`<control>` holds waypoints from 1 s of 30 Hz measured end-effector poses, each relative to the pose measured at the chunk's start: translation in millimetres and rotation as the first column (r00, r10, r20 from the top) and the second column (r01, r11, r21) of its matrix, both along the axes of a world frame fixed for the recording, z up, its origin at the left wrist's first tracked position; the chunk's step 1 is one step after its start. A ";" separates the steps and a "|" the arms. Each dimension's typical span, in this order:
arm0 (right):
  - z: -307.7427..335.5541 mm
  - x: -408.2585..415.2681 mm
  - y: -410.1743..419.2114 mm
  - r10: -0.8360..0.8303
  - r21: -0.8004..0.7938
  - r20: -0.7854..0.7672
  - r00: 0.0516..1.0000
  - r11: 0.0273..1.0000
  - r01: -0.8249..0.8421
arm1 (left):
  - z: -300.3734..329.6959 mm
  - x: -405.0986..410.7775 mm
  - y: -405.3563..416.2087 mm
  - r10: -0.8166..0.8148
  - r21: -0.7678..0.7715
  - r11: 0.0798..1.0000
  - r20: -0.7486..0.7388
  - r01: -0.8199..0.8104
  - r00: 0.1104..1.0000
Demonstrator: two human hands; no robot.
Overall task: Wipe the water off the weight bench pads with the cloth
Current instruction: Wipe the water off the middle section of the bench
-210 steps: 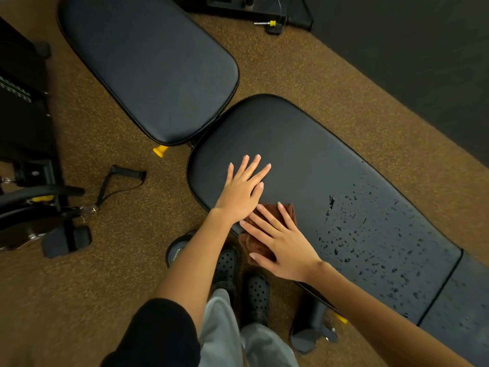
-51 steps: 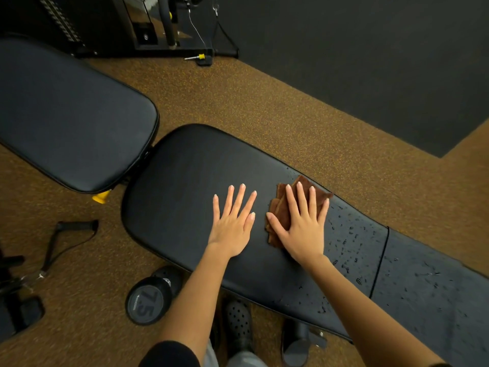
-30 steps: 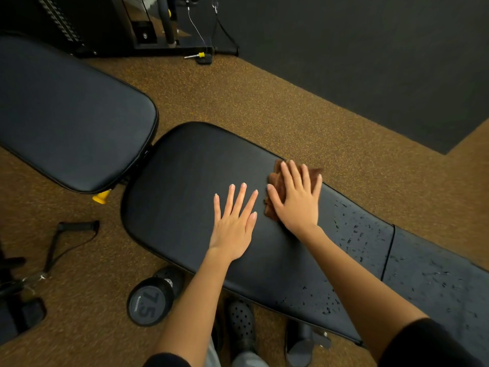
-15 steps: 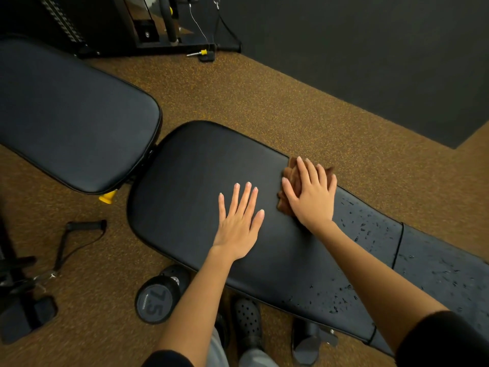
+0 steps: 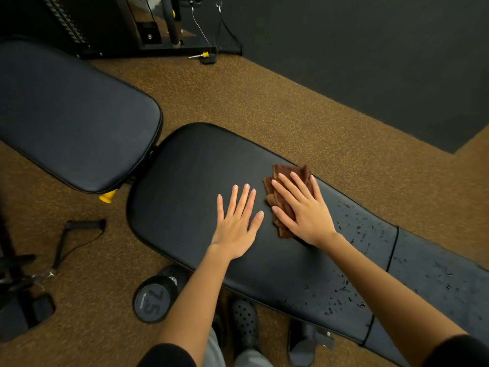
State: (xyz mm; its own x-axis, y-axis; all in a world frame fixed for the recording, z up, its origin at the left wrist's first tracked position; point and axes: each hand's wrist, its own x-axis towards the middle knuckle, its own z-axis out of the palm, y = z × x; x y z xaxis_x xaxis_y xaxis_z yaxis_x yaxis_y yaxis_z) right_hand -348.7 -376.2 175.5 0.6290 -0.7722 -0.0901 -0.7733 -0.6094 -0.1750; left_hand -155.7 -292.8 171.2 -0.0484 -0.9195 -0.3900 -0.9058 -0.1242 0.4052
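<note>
The cloth (image 5: 287,200) is being pressed flat under the straight fingers (image 5: 296,189) of the right hand (image 5: 304,215), and is best being dragged firmly toward the droplets (image 5: 362,229) behind the fingers.

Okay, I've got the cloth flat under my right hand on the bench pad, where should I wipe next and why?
Probably slide the right hand with the brown cloth toward your right along the long pad. The water droplets sit just past your wrist and on to the seam, while the pad under the left hand looks dry.

Smooth glossy pad (image 5: 190,178), fuzzy cloth (image 5: 287,174)
</note>
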 end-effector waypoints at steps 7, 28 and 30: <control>1.2 6.3 7.0 -0.288 -0.010 -0.001 0.958 0.958 0.288 | 0.7 -0.7 -1.2 -0.003 0.024 1.000 0.006 0.003 1.000; 10.6 -10.9 71.3 -0.182 0.008 -0.029 0.983 0.983 0.183 | 9.4 -10.8 12.3 0.093 0.049 0.995 -0.082 -0.089 0.992; 10.5 0.1 79.7 -0.173 0.025 -0.015 0.985 0.985 0.173 | 7.5 -13.2 15.1 0.117 0.026 0.993 -0.100 -0.115 0.988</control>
